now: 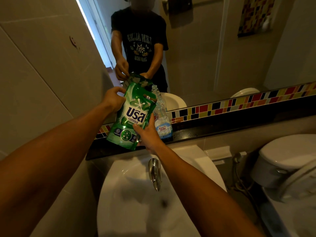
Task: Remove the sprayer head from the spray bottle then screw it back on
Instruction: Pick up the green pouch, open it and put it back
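Note:
A green detergent refill pouch (132, 115) is held up over the dark ledge in front of the mirror. My left hand (113, 99) grips its upper left edge. My right hand (148, 134) holds its lower right side. Right behind the pouch stands a clear spray bottle (162, 124) with a blue and white label, on the ledge against the mirror. Its top is partly hidden by the pouch, and I cannot tell whether a sprayer head is on it.
A white sink (136, 202) with a chrome tap (154, 173) lies below my arms. A dark ledge (222, 129) with a coloured tile strip (239, 103) runs under the mirror. A toilet (287, 159) and a hose sprayer (236, 159) are at the right. A tiled wall (42, 82) is at the left.

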The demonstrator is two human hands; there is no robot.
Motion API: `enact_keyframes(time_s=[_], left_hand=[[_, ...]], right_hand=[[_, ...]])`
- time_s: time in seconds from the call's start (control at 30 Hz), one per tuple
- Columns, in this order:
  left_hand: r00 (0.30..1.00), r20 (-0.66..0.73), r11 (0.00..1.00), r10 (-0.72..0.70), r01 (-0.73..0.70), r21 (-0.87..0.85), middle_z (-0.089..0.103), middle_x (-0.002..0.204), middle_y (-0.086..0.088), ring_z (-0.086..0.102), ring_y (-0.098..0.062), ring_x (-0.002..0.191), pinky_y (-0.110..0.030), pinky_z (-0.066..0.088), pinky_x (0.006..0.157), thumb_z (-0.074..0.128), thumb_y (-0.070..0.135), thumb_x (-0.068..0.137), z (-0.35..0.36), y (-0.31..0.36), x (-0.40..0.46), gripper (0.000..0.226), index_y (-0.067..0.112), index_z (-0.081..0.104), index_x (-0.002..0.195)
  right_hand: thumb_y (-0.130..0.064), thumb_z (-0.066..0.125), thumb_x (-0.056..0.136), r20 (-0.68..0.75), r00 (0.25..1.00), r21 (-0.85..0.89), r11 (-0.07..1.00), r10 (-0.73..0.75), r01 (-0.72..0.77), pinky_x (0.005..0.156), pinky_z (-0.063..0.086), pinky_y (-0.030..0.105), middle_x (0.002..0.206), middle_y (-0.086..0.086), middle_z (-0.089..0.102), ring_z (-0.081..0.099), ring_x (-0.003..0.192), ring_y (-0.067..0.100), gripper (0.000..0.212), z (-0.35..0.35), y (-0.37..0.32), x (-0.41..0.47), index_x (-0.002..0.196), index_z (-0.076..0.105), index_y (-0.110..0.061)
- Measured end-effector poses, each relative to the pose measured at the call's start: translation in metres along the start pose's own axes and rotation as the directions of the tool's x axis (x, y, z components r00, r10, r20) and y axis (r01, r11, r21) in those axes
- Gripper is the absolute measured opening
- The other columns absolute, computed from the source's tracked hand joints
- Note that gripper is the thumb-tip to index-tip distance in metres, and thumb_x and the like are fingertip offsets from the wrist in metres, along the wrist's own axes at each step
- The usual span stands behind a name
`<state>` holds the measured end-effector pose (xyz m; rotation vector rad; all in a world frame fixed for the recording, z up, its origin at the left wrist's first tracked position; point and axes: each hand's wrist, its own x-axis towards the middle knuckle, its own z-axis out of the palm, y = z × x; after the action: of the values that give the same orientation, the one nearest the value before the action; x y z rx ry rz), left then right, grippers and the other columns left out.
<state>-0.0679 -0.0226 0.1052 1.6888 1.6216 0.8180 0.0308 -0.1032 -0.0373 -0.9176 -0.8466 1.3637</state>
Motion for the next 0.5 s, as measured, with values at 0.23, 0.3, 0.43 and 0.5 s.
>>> enact_keyframes(time_s=[0.23,0.3,0.43,0.5], left_hand=[[0.999,-0.027,0.993,-0.022,0.018,-0.114,0.061,0.107,-0.014,0.060,-0.022,0.081,-0.039,0.057,0.071,0.053,0.001,0.096,0.017,-0.028,0.001,0.029,0.015,0.056,0.121],[0.998,-0.041,0.990,-0.041,0.035,-0.137,0.062,0.099,-0.011,0.062,-0.025,0.086,-0.044,0.058,0.077,0.053,0.002,0.096,0.020,-0.038,-0.001,0.028,0.014,0.057,0.120],[0.995,-0.051,0.973,-0.082,0.069,-0.219,0.063,0.107,-0.010,0.064,-0.027,0.089,-0.044,0.059,0.073,0.051,0.003,0.095,0.028,-0.057,-0.003,0.025,0.021,0.058,0.112],[0.994,-0.048,0.957,-0.102,0.084,-0.279,0.062,0.099,-0.005,0.062,-0.019,0.082,-0.036,0.055,0.061,0.050,0.003,0.095,0.035,-0.065,-0.006,0.027,0.020,0.058,0.115]], right_hand=[[-0.018,0.072,0.091,-0.005,0.999,-0.174,0.984,-0.040,0.039,0.105,0.051,0.063,0.153,0.007,0.054,0.058,0.135,0.028,0.101,-0.019,0.014,0.003,0.162,0.006,-0.045],[-0.025,0.073,0.089,0.008,0.999,-0.234,0.971,-0.042,0.043,0.106,0.050,0.063,0.154,0.005,0.053,0.057,0.136,0.028,0.104,-0.024,0.016,0.003,0.162,0.002,-0.048],[-0.025,0.073,0.089,0.039,0.998,-0.304,0.951,-0.040,0.050,0.104,0.052,0.063,0.151,0.003,0.056,0.058,0.135,0.027,0.104,-0.036,0.018,-0.001,0.162,0.002,-0.049],[-0.013,0.068,0.095,0.048,0.998,-0.326,0.944,-0.035,0.049,0.105,0.052,0.061,0.149,0.003,0.056,0.058,0.133,0.026,0.101,-0.041,0.013,-0.007,0.163,0.002,-0.046]])
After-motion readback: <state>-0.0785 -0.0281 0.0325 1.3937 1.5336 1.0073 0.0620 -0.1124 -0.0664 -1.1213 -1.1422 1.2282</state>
